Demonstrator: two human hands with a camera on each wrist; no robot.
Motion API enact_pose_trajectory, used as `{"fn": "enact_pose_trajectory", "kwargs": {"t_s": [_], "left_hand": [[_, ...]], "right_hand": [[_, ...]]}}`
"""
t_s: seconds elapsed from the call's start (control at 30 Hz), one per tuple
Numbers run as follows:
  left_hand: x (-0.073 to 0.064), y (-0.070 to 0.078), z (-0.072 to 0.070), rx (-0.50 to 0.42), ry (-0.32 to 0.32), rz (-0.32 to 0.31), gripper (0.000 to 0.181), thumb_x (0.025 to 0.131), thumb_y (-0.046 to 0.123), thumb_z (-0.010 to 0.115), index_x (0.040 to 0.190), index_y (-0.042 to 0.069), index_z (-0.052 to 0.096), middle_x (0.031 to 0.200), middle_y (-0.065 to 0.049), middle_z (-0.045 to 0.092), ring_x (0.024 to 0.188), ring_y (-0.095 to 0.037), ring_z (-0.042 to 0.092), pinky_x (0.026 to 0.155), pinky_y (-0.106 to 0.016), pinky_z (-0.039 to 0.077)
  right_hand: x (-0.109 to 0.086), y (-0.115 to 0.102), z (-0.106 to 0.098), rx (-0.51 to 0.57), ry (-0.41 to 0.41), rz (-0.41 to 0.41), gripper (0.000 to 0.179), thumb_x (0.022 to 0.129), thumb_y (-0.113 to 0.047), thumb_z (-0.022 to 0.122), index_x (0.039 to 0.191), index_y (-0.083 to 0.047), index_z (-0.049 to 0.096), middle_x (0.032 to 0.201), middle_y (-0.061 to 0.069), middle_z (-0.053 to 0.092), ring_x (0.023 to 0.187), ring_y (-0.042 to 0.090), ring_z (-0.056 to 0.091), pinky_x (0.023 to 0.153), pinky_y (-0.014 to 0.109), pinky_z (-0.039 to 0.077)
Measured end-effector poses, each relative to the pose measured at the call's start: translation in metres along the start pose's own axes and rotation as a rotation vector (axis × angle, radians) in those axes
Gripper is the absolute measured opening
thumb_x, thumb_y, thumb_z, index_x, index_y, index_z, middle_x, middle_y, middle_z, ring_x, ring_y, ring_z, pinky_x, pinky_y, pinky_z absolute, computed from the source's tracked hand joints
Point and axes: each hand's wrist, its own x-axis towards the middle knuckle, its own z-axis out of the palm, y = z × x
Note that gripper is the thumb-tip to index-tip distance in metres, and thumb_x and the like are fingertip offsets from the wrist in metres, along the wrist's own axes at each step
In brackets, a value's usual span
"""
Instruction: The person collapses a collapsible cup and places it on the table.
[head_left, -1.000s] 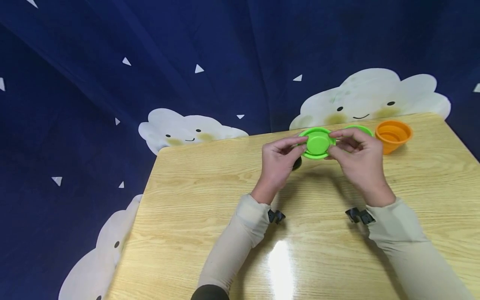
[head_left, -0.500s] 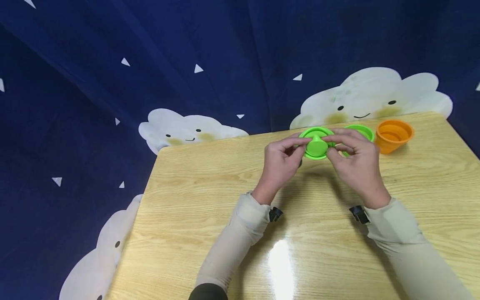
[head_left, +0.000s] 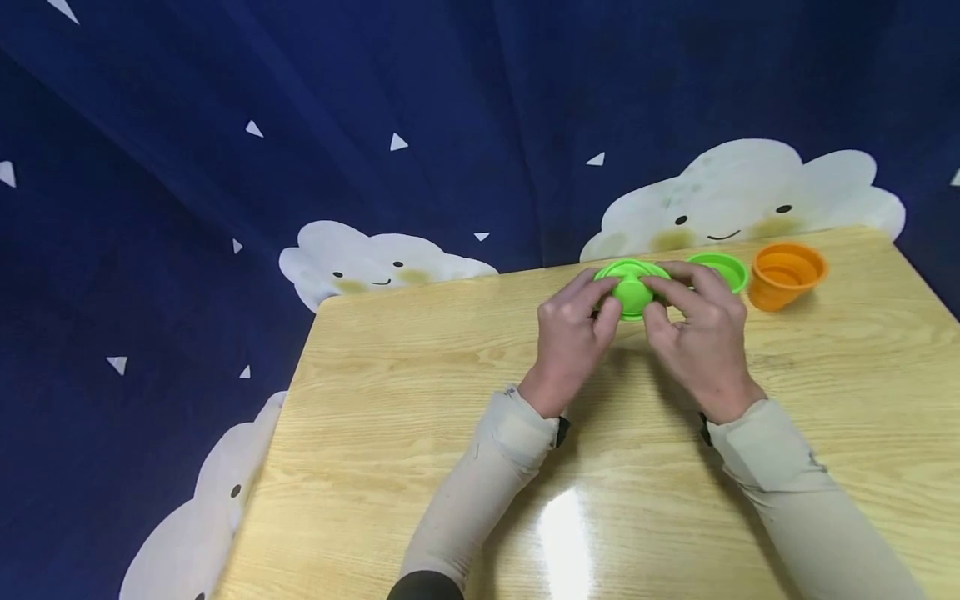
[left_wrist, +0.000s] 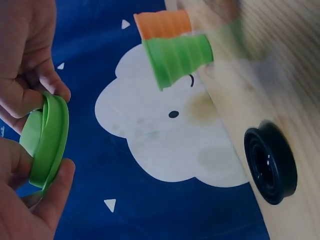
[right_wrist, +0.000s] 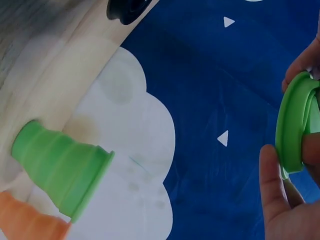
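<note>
A flat round green silicone piece (head_left: 632, 297), like a collapsed folding cup, is held up over the far part of the table. My left hand (head_left: 572, 333) pinches its left edge between thumb and fingers. On its right edge, my right hand (head_left: 697, 335) grips it the same way. Both index fingers reach in over its raised round middle. In the left wrist view the green piece (left_wrist: 52, 142) stands edge-on, its thick rim between the fingers of both hands. The right wrist view shows the right thumb (right_wrist: 272, 180) against its outer face.
An upright ribbed green cup (head_left: 723, 271) stands just beyond my right hand, with an orange cup (head_left: 783, 279) to its right. A black round ringed piece (left_wrist: 270, 162) sits near the table's far edge, hidden in the head view. Behind hangs a dark blue curtain (head_left: 450, 108) with clouds.
My hands have drawn closer together, fingers moving further inward over the green piece. A fold appeared in its middle half a second ago, and its upper rim now looks bent. The cups have stayed put.
</note>
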Motion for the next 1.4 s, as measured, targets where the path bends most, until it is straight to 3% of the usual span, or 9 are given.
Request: {"fn": "enact_pose_trajectory", "kwargs": {"t_s": [0.13,0.23,0.4,0.5,0.57,0.7,0.93,1.17,1.4], "left_hand": [[0.000,0.000,0.000,0.042,-0.021,0.012,0.018,0.086,-0.004,0.061,0.094,-0.003,0.077,0.095,-0.010,0.073,0.067,-0.007,0.060,0.065,-0.007,0.048],[0.001,0.001,-0.001,-0.028,-0.028,-0.067,0.020,0.085,-0.005,0.061,0.095,-0.003,0.078,0.095,-0.010,0.074,0.060,-0.004,0.056,0.059,-0.007,0.045],[0.004,0.000,-0.006,-0.473,-0.044,-0.427,0.017,0.087,-0.009,0.065,0.096,-0.005,0.079,0.097,-0.013,0.076,0.061,-0.002,0.060,0.056,-0.015,0.052],[0.007,-0.001,-0.008,-0.761,-0.033,-0.625,0.011,0.087,-0.013,0.068,0.093,-0.011,0.076,0.095,-0.019,0.074,0.073,-0.007,0.067,0.066,-0.026,0.060],[0.009,-0.002,-0.010,-0.884,-0.027,-0.702,0.009,0.085,-0.017,0.069,0.092,-0.016,0.073,0.093,-0.021,0.074,0.078,-0.012,0.070,0.072,-0.033,0.062],[0.010,-0.004,-0.012,-0.966,-0.037,-0.763,0.020,0.083,-0.019,0.070,0.103,-0.016,0.071,0.097,-0.021,0.074,0.082,-0.014,0.071,0.072,-0.043,0.063],[0.011,-0.005,-0.010,-0.973,-0.047,-0.851,0.034,0.083,-0.017,0.071,0.117,-0.011,0.069,0.102,-0.024,0.072,0.085,-0.019,0.073,0.072,-0.034,0.062],[0.010,-0.007,-0.010,-0.955,-0.067,-0.820,0.032,0.083,-0.017,0.072,0.114,-0.010,0.071,0.100,-0.020,0.074,0.087,-0.015,0.072,0.076,-0.032,0.062],[0.008,-0.009,-0.010,-0.983,-0.090,-0.832,0.032,0.085,-0.014,0.072,0.116,-0.010,0.070,0.104,-0.020,0.073,0.090,-0.016,0.072,0.080,-0.033,0.061]], "right_hand": [[0.001,0.000,0.000,-0.013,-0.007,-0.020,0.028,0.084,-0.002,0.055,0.098,0.008,0.077,0.102,0.025,0.069,0.089,0.040,0.065,0.073,0.044,0.052],[0.005,-0.002,-0.004,-0.002,-0.027,0.029,0.026,0.082,0.002,0.058,0.098,0.006,0.078,0.102,0.023,0.071,0.086,0.037,0.067,0.072,0.036,0.055],[0.013,-0.004,-0.018,0.205,-0.133,0.369,0.025,0.080,0.013,0.070,0.099,0.001,0.079,0.102,0.015,0.074,0.085,0.015,0.070,0.072,0.010,0.053],[0.018,-0.002,-0.025,0.316,-0.172,0.523,0.023,0.079,0.014,0.075,0.100,0.004,0.077,0.099,0.010,0.075,0.084,0.009,0.069,0.073,0.013,0.056],[0.019,0.001,-0.027,0.358,-0.183,0.559,0.024,0.079,0.016,0.076,0.101,0.008,0.075,0.097,0.006,0.074,0.084,0.009,0.070,0.075,0.016,0.057],[0.018,0.008,-0.031,0.449,-0.190,0.602,0.029,0.077,0.021,0.074,0.104,0.011,0.069,0.096,0.001,0.074,0.087,0.009,0.071,0.077,0.018,0.058],[0.017,0.015,-0.035,0.686,-0.232,0.623,0.047,0.081,0.022,0.070,0.126,0.006,0.064,0.104,0.007,0.075,0.088,0.014,0.073,0.073,0.025,0.059],[0.018,0.014,-0.036,0.434,-0.335,0.613,0.038,0.090,0.006,0.072,0.128,0.006,0.065,0.108,0.000,0.071,0.089,0.009,0.070,0.072,0.024,0.060],[0.018,0.012,-0.034,0.409,-0.321,0.601,0.036,0.090,0.007,0.071,0.126,0.006,0.066,0.108,0.001,0.070,0.089,0.009,0.068,0.074,0.018,0.058]]}}
